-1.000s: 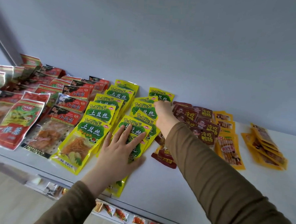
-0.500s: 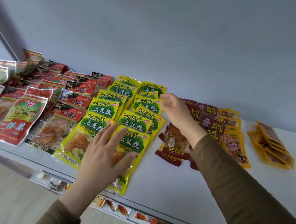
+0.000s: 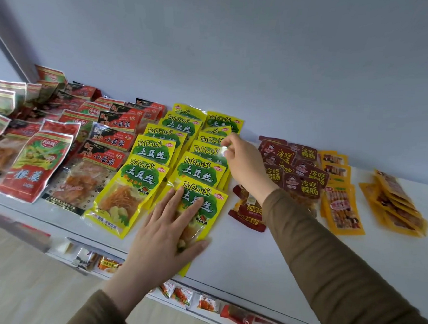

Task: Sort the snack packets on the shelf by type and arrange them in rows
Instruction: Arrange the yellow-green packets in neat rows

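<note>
Pressing our left hand flat on the front yellow packet, fingers spread and straight, we hold the near end of its row on the white shelf. The yellow packets lie in two rows, each one lapping over the next, running back toward the wall.

Our right hand is up at the far part of the right yellow row. Its fingers are curled and seem to pinch the shiny corner of a packet there.

What could go wrong? The packets are slick and only lean on each other. If we tug that corner too hard, we think the ones under it could slide and mess up the row. The front yellow packet hangs a little over the shelf's front edge. If our left hand lifts or pushes toward us, it could slip off and fall.

Just to the right, a red packet lies crooked, apart from the dark red packets behind it. Our right sleeve passes over it and could drag it.

Red packets crowd the left side, so no room there. Bare shelf shows in front of the dark red packets and the orange packets, and between those and the orange pile far right.
</note>
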A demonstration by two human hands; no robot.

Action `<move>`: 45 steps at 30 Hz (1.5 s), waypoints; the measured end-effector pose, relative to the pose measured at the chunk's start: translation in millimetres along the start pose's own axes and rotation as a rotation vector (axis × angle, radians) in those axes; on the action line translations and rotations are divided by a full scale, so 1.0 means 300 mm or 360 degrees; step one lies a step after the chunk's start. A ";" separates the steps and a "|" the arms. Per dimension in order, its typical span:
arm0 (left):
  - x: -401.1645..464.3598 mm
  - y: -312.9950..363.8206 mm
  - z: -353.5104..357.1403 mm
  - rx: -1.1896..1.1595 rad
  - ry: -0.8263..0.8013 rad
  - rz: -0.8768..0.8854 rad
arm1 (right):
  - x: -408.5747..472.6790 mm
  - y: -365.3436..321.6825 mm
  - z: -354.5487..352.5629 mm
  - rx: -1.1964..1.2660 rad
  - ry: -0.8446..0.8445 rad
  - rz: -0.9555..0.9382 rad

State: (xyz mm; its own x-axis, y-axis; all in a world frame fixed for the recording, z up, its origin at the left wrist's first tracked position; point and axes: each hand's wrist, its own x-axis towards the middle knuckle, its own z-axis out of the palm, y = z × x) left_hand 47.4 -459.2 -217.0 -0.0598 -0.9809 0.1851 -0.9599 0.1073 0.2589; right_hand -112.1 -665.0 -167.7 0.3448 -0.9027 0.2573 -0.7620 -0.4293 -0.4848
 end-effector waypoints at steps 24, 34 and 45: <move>0.009 0.013 -0.004 0.0084 -0.0094 -0.0208 | 0.018 0.011 0.010 0.0341 -0.0256 -0.0120; 0.000 0.059 0.005 0.0080 -0.0053 -0.0228 | -0.031 0.022 0.028 0.0375 -0.0260 -0.0135; 0.037 0.021 0.007 0.0125 -0.0062 -0.0269 | -0.070 -0.019 0.006 0.1564 0.0041 0.0702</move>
State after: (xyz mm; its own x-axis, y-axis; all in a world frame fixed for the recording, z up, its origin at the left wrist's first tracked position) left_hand 40.2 -469.9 -215.3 0.0948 -0.9896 0.1080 -0.9755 -0.0707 0.2083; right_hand -114.1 -643.5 -171.8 0.1269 -0.9876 -0.0923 -0.0384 0.0881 -0.9954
